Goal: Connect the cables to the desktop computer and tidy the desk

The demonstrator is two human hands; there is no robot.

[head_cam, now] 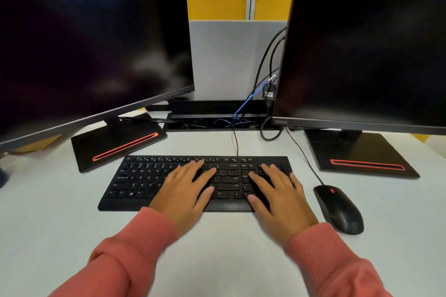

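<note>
- Both hands are laid flat on the keyboard (169, 183), fingers extended and relaxed, nothing grasped; the left hand (185, 190) covers the middle keys and the right hand (277, 193) the keypad end, probably so the board can be slid or squared on the counter (60, 224)
- The keyboard's cable (236, 142) is seen running away from the fingertips into a cable tray (217, 118) beyond the hands, where a blue cable (251, 97) and several black cables (263, 60) are gathered between the two monitors
- The mouse (340, 210) lies just outside the right hand, not touched, with its cord (304, 154) led back under the right monitor (362, 43)
- The left monitor (91, 38) is tilted and angled inward beyond the left hand; both screens are dark
- The desktop computer itself is not seen, so whether the cables are plugged in cannot be told
- The loose loop hanging below the right monitor's edge is judged to be left for tidying
</note>
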